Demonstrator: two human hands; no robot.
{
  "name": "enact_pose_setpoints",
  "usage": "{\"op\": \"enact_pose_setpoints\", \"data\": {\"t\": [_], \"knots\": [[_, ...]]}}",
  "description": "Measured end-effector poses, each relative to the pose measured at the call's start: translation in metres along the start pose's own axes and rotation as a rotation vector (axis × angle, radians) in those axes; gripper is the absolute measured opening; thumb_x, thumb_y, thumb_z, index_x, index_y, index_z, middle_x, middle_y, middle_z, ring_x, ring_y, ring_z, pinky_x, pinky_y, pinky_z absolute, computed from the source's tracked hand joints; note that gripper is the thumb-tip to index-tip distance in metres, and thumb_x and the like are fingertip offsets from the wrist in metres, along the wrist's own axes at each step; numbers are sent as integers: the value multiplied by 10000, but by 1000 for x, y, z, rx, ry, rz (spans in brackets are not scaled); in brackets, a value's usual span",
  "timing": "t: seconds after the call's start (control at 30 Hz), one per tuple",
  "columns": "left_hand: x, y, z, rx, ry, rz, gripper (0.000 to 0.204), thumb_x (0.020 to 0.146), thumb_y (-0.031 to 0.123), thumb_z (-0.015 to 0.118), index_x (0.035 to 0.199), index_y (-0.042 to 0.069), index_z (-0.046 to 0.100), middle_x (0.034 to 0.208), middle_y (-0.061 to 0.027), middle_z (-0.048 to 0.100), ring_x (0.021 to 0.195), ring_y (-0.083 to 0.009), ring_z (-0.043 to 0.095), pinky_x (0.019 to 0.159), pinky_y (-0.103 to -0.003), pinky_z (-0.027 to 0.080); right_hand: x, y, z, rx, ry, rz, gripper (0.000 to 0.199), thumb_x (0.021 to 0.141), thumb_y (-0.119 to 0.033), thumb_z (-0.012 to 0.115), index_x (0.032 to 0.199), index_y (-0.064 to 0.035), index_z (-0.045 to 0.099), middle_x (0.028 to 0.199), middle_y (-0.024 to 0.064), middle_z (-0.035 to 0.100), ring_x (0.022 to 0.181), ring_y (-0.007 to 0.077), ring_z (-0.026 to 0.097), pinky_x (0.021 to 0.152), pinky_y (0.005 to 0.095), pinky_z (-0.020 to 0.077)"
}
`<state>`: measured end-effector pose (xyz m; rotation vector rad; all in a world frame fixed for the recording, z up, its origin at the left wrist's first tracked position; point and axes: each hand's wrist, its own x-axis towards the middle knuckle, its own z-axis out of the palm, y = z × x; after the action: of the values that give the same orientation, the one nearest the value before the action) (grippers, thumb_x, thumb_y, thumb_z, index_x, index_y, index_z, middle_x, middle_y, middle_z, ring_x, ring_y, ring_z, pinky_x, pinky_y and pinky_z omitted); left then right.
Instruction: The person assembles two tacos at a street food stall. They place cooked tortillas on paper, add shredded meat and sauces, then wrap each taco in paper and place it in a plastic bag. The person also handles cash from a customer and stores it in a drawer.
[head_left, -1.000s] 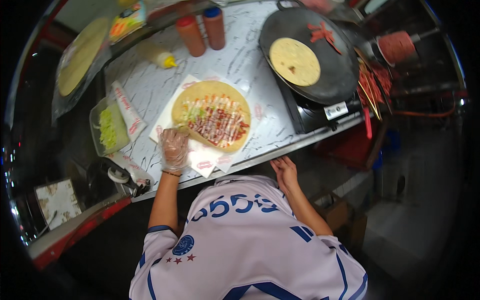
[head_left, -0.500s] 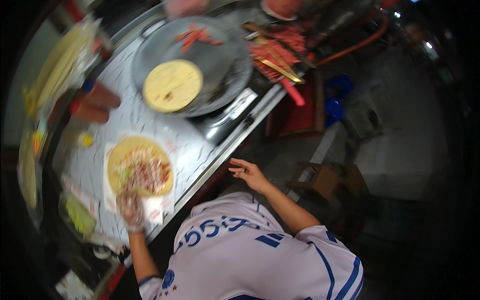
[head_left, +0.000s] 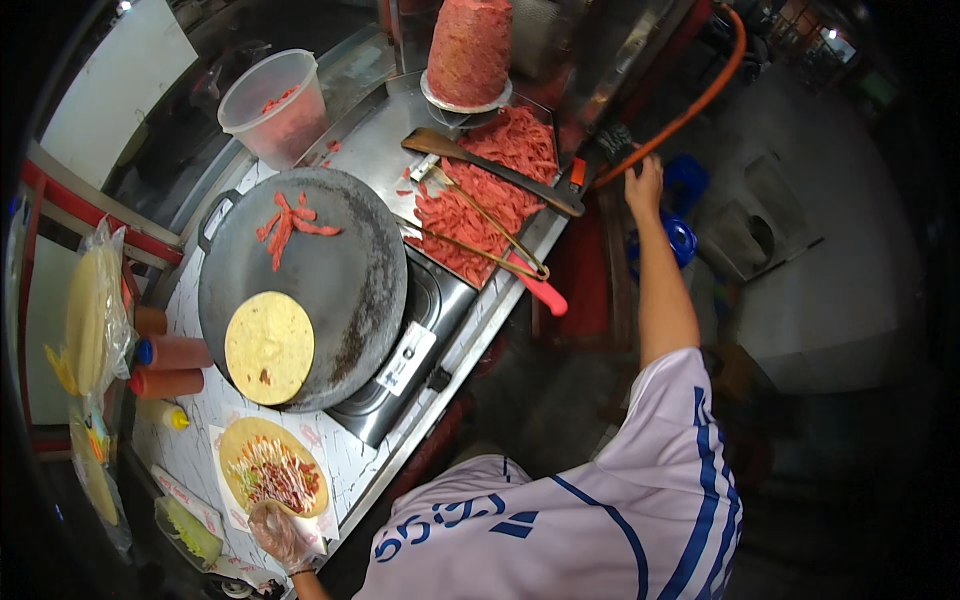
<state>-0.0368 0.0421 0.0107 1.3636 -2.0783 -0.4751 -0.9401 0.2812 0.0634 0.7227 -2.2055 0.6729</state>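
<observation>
My left hand (head_left: 280, 535), in a clear plastic glove, is closed on the near edge of a filled tortilla (head_left: 235, 440). Shredded vegetables, red meat pieces and white sauce (head_left: 275, 470) lie on top of it, and white paper (head_left: 222, 490) lies underneath. Bare and stretched far to the right, my right hand (head_left: 645, 185) is at an orange hose (head_left: 690, 118), beside the corner of the meat tray. Its fingers are partly hidden, so whether they grip the hose I cannot tell. Another tortilla (head_left: 268, 345) and some red meat strips (head_left: 290, 228) lie on a round black griddle (head_left: 350, 270).
Tongs (head_left: 490, 222), a wooden spatula (head_left: 480, 160) and a red-handled knife (head_left: 540, 285) rest over sliced meat (head_left: 520, 140). Behind stands a meat cone (head_left: 470, 55); a clear tub (head_left: 275, 110) is to its left. Sauce bottles (head_left: 175, 352) and bagged tortillas (head_left: 95, 310) line the left side.
My right hand has reached from beside the counter's front edge to the hose at far right. My left hand stays at the filled tortilla's near edge. The view has shifted, showing more of the back.
</observation>
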Motion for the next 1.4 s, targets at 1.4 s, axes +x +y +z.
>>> {"op": "enact_pose_setpoints", "data": {"t": [1.4], "knots": [[16,1,2,167,119,404,268,791,117,773,1025,94,644,1065,-122,614,996,-329,585,834,-480,427,-394,-439,-214,424,-587,-497,449,739,-88,671,1187,-118,687,1304,72,599,1284,295,488,1139,580,271]]}}
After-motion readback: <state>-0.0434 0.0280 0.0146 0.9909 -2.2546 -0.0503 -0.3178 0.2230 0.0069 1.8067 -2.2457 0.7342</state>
